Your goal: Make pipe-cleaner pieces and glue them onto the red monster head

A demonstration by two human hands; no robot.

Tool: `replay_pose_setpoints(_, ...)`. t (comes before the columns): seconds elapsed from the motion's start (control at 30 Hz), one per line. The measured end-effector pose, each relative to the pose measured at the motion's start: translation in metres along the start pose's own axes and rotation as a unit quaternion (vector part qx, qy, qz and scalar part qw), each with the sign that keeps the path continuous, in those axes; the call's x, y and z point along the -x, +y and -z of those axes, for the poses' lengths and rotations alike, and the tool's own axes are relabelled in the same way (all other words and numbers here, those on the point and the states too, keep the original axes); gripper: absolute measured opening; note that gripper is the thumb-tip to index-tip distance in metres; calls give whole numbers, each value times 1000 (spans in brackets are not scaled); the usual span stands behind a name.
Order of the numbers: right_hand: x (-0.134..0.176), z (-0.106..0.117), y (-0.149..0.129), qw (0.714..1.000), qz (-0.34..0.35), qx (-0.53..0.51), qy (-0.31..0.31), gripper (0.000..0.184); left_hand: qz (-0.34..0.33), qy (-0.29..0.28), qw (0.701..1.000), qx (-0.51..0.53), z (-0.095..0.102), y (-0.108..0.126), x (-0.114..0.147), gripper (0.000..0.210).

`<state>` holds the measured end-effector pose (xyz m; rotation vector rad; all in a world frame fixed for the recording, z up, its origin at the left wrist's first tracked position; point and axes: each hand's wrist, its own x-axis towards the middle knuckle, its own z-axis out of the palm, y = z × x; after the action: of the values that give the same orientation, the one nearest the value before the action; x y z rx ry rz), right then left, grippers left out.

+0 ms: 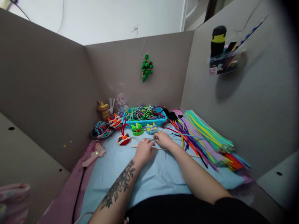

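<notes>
My left hand (145, 150) rests on the light blue cloth, fingers curled over a cream pipe cleaner (135, 146) whose stem shows on both sides of it. Close beside it, my right hand (163, 140) has its fingers bent inward and pinched; what lies between them is too small to make out. A light blue pipe cleaner (187, 134) stretches to the right from behind the right hand. Just beyond the hands sit a blue-and-yellow pipe-cleaner head (151, 128), a green one (137, 129) and a red-and-cream one (123, 139).
Bundles of coloured pipe cleaners (207, 133) lie at right. A blue tray (144, 123) of tangled scraps stands behind. Left are a pink glue gun (93, 156) with a black cord and a dark bowl (95, 135). Grey panels (161, 68) enclose the table; a pen holder (224, 63) hangs at right.
</notes>
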<state>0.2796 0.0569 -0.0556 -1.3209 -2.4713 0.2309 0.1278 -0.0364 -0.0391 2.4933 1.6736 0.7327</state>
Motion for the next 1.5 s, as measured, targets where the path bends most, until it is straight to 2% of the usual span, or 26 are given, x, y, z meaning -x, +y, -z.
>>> replay_pose_setpoints(0.1, 1, -2, 0, 1000, -1, -6, -4, 30, -17, -29, 999, -17, -10, 14, -10, 12)
replay_pose_setpoints(0.2, 3, 3, 1, 999, -23, -20, 26, 29, -16, -32, 999, -33, -13, 18, -14, 13)
replay_pose_setpoints(0.3, 8, 20, 0, 993, -60, -40, 97, 27, 0, -11, 999, -45, 1, 10, -9, 11)
replay_pose_setpoints(0.4, 18, 39, -4, 983, -72, -70, 154, 40, 37, 24, 997, -59, 31, -12, 4, 11)
replay_pose_setpoints(0.47, 24, 46, -9, 984, -45, -100, 142, 39, 70, 57, 994, -66, 54, -29, 17, 16)
replay_pose_setpoints(0.57, 30, 45, -20, 987, 8, -140, 72, 32, 114, 103, 985, -73, 84, -52, 37, 19)
replay_pose_setpoints(0.63, 30, 40, -28, 987, 37, -156, 30, 24, 135, 121, 980, -78, 98, -62, 49, 21)
replay_pose_setpoints(0.73, 30, 36, -35, 984, 71, -164, -6, 16, 153, 119, 978, -77, 107, -72, 64, 20)
replay_pose_setpoints(0.87, 32, 31, -37, 982, 107, -153, -26, 16, 152, 82, 983, -59, 101, -64, 70, 18)
replay_pose_setpoints(1.1, 35, 12, -51, 972, 184, -135, -62, 12, 74, -15, 995, 57, 57, -13, 51, 25)
replay_pose_setpoints(1.2, 35, 12, -47, 970, 193, -137, -60, 14, 95, -5, 993, 74, 49, -13, 53, 25)
replay_pose_setpoints(1.37, 32, 18, -33, 970, 180, -157, -33, 17, 142, 32, 986, 82, 48, -26, 61, 25)
replay_pose_setpoints(1.5, 31, 15, -36, 964, 195, -177, -32, 17, 137, 33, 982, 125, 36, -17, 58, 25)
